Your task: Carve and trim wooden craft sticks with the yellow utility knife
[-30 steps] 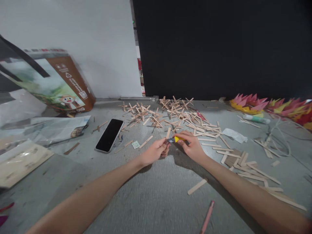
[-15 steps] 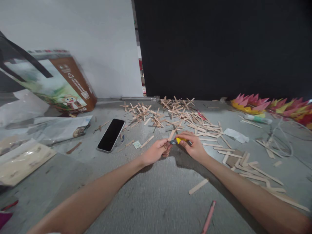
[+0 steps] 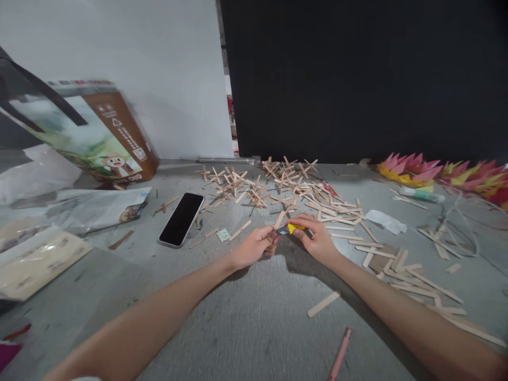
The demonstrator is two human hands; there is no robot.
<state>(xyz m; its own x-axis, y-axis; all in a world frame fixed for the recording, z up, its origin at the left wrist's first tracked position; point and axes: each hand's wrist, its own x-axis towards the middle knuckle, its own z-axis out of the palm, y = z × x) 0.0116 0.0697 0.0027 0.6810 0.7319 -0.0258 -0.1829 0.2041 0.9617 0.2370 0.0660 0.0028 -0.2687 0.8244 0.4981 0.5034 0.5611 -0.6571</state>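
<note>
My right hand (image 3: pixel 317 238) is closed around a yellow and dark utility knife (image 3: pixel 296 228). The knife's dark front end points left and meets the fingers of my left hand (image 3: pixel 254 247). Pinched in that left hand is a wooden craft stick (image 3: pixel 280 219), its upper end sticking up beyond the fingers; its lower part is hidden. Whether the blade touches the stick is too small to tell. Just behind both hands lies a pile of crossed craft sticks (image 3: pixel 257 198). A single loose stick (image 3: pixel 323 304) rests on the table in front of my right forearm.
A black phone (image 3: pixel 181 219) lies left of my hands, near a printed bag (image 3: pixel 107 137) and plastic packets (image 3: pixel 43 259). Loose sticks (image 3: pixel 413 280) spread right. A pink pencil (image 3: pixel 340 354) is near the front. Pink and yellow paper shapes (image 3: pixel 413 169) and a cable (image 3: pixel 456 233) are at right.
</note>
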